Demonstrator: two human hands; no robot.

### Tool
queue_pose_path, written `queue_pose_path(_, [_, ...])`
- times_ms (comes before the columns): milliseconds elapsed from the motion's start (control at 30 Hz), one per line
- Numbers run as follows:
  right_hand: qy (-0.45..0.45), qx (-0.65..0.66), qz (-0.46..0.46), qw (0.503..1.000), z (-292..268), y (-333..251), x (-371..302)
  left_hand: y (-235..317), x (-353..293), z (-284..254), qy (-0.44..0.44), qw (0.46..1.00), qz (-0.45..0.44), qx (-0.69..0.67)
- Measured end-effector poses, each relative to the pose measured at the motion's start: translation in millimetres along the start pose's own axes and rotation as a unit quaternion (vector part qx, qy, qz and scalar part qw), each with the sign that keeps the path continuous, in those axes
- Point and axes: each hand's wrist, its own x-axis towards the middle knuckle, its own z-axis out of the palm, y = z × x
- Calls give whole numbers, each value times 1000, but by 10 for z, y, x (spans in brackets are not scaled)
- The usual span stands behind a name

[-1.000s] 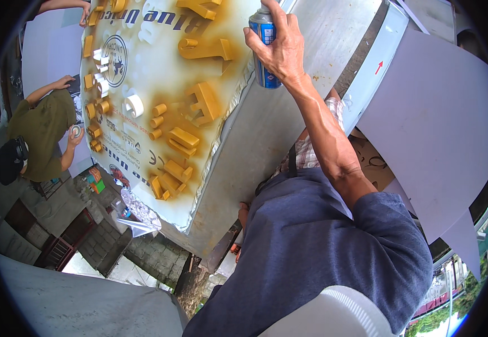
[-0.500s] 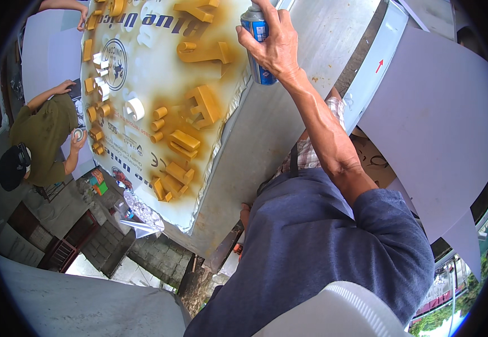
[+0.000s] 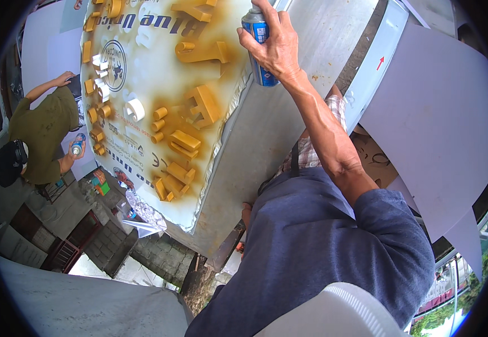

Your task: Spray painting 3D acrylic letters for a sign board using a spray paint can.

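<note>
My right hand (image 3: 278,48) is closed around a blue spray can (image 3: 261,48), with the index finger over its top. The can is over the right edge of a sheet-covered board (image 3: 165,84). On that board stand several raised letters, most coated mustard yellow, such as a block letter (image 3: 203,105) near my hand. A curved white letter (image 3: 135,109) and a few small ones farther left are uncoated. Yellow overspray surrounds the letters on the right side. A bit of skin, seemingly my left hand (image 3: 246,214), shows beside my shirt at the table's edge; its fingers are hidden.
A co-worker (image 3: 44,132) in an olive shirt and dark cap is at the board's left side, one hand holding another spray can (image 3: 77,144). Under the board is a grey metal table (image 3: 244,163). Large pale panels (image 3: 429,123) lean at the right. Crumpled clear plastic (image 3: 145,216) hangs at the near corner.
The co-worker's spray can has tipped, so its side now shows, and that person has shifted slightly. Another arm at the upper left has mostly left the view. My right hand has barely moved.
</note>
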Motion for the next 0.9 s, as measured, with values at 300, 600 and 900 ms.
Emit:
queue_pose_path(300, [-32,34,-15,999,29,-89,-197,-11,-20,-160,-4,1000,-12,4])
queue_pose_path(600, [-8,25,-43,999,98,-53,-221,42,-25,-242,-18,1000,-20,10])
queue_pose_path(900, [-27,21,-7,999,114,-26,-158,169,5,-352,-31,999,-24,29])
